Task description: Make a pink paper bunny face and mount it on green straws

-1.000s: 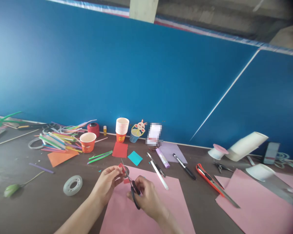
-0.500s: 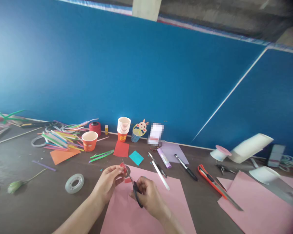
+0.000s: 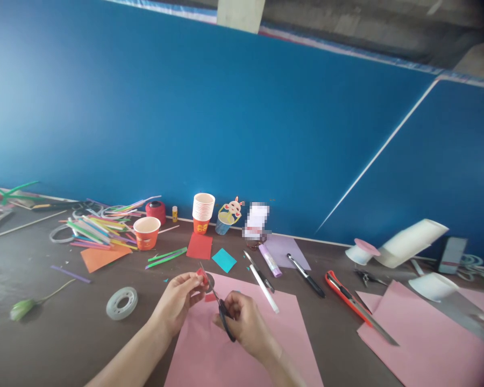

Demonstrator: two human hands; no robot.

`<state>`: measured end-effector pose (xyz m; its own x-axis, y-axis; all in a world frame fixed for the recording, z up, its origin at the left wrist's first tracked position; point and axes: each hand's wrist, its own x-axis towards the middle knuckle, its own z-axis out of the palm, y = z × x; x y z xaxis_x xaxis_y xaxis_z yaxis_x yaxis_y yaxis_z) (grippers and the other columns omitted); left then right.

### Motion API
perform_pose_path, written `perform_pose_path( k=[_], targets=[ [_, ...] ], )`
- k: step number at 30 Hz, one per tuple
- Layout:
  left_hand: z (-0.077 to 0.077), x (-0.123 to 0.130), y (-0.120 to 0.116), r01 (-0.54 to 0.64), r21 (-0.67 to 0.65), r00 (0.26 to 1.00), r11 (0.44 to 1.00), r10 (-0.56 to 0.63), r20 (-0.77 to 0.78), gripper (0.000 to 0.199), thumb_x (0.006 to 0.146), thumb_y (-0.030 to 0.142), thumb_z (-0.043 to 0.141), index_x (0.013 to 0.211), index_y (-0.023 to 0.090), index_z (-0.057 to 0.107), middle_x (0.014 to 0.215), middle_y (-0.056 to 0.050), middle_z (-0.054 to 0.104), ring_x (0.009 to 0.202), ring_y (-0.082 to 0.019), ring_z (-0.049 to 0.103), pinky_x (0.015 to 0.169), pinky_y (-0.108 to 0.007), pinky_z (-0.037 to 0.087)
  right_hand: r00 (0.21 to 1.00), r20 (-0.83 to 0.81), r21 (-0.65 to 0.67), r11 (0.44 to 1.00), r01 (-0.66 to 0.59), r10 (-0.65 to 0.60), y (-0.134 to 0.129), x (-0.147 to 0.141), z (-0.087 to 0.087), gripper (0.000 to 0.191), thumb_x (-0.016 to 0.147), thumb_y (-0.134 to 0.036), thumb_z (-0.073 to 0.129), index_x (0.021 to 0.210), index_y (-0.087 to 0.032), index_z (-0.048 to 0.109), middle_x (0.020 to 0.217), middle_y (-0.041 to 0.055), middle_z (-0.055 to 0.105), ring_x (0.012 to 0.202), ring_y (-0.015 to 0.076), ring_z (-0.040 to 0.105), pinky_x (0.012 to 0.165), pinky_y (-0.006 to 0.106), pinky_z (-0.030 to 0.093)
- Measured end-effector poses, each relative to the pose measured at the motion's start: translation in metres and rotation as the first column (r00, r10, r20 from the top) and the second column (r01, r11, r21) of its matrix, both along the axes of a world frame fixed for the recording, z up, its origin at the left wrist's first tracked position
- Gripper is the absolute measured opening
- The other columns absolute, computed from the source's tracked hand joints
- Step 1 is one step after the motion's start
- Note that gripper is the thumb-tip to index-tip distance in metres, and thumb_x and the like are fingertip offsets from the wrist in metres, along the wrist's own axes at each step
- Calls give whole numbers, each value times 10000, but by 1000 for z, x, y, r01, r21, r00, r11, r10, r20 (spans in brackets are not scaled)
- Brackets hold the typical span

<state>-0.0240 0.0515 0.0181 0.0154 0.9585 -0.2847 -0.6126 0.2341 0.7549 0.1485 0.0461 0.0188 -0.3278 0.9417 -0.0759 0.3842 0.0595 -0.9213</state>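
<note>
One crowded table (image 3: 64, 349), scissors (image 3: 227, 325) held at lower centre

The blue wall (image 3: 210, 107) fills most of the upper frame, down to the table's back edge. Open room shows at lower left and in a strip between the pink sheet (image 3: 262, 363), which runs off the bottom edge, and the pink stack (image 3: 431, 344) at lower right. Above the sheet, the right hand (image 3: 248, 325) is closed around the scissors' handles; the left hand (image 3: 180, 298) pinches a red scrap (image 3: 201, 276) at the blades. Yellow marks on the stacked cups (image 3: 202, 226), centre, are too small to read.
</note>
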Motion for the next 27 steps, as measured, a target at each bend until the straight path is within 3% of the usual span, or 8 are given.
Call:
perform_pose_path(
  k=[27],
  targets=[
    [3, 0, 1, 12, 4, 1000, 1000, -12, -6, 131, 663, 238, 691, 624, 147, 605, 695, -21, 650, 662, -116, 583, 648, -245, 436, 999, -50, -106, 994, -10, 5, 1, 0, 0, 236, 644, -259, 642, 605, -176, 425, 487, -64, 434, 437, 75, 416, 403, 181, 259]
  ],
)
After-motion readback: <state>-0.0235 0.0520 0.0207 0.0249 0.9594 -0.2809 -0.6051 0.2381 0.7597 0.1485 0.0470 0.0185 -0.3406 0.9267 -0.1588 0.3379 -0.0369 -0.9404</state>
